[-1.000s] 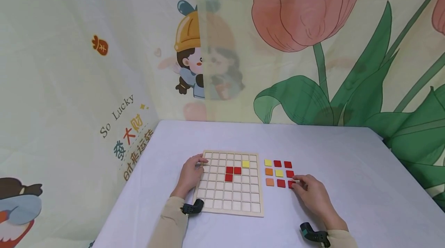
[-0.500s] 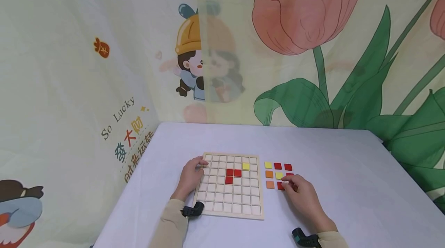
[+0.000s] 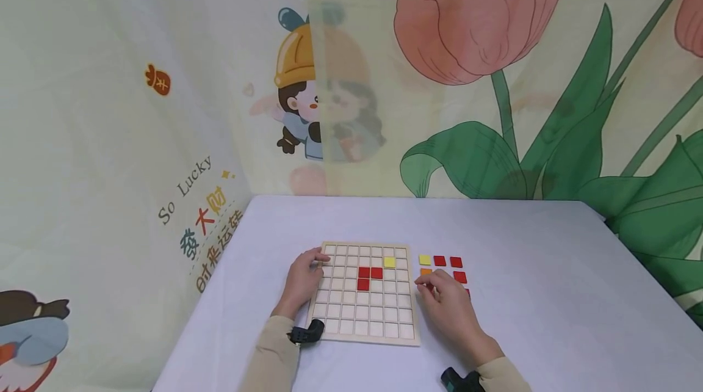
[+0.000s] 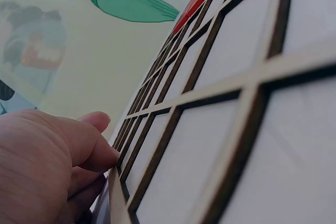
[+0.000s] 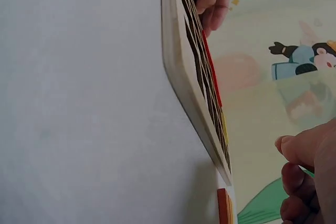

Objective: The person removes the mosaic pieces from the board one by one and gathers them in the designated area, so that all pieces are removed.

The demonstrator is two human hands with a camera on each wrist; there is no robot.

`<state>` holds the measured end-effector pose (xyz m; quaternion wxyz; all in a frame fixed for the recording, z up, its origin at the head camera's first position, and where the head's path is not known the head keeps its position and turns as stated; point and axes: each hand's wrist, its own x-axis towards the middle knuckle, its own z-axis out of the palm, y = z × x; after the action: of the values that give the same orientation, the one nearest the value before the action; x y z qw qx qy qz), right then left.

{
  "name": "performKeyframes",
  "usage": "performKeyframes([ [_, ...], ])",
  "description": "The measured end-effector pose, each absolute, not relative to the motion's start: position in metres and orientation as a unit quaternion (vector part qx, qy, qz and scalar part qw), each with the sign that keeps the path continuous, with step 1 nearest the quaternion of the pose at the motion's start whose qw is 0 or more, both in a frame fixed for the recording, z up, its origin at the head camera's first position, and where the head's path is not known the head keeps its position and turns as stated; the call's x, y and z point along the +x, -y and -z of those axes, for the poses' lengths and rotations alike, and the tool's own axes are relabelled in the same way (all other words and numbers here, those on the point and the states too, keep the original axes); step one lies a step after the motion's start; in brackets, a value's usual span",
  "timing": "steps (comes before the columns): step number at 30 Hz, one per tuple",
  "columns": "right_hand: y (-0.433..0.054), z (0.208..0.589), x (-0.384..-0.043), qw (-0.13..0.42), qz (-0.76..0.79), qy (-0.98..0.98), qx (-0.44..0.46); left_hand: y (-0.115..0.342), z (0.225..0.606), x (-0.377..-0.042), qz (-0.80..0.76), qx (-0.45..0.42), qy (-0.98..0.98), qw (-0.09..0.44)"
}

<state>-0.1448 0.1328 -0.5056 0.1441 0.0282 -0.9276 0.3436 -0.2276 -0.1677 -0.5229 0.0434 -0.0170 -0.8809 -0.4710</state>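
Printed cloth (image 3: 82,135) hangs beyond a white-covered desk (image 3: 549,282); a pink tulip (image 3: 483,19) shows on it, behind and to the right of the grid board. One grid board (image 3: 361,314) lies flat on the desk. Judged: wood, stiff, light, liable to slide on the cover; best held by its rim.

On the grid board: red tiles (image 3: 364,272), three, in an L near the middle; yellow tile (image 3: 389,262), one, toward its far right corner. Tiles look thin, rigid, smooth, very light; pinch by opposite edges.

Left hand (image 3: 302,279): at the grid board's left side, fingers loosely bent, fingertips on the rim; no clasp evident. Right hand (image 3: 447,303): just right of the grid board, over the loose tiles, thumb and fingers nearly together; whether a tile sits between them, cannot tell.

Loose tiles visible right of the grid board: second yellow tile (image 3: 425,260), one; orange tile (image 3: 425,271), one, partly covered; loose red tiles (image 3: 440,261), four, one a mere sliver. Others possibly hidden under that hand.
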Motion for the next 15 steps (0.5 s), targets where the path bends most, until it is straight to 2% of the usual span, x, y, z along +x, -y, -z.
performKeyframes([
  [10,-0.112,0.492,-0.162,0.135,-0.306,0.941,0.050,0.168,0.523,-0.227,0.476,-0.012,0.878,0.043],
  [15,-0.107,0.487,-0.177,0.118,-0.278,0.953,0.030,0.169,0.524,-0.227,0.480,-0.024,0.876,0.043],
])
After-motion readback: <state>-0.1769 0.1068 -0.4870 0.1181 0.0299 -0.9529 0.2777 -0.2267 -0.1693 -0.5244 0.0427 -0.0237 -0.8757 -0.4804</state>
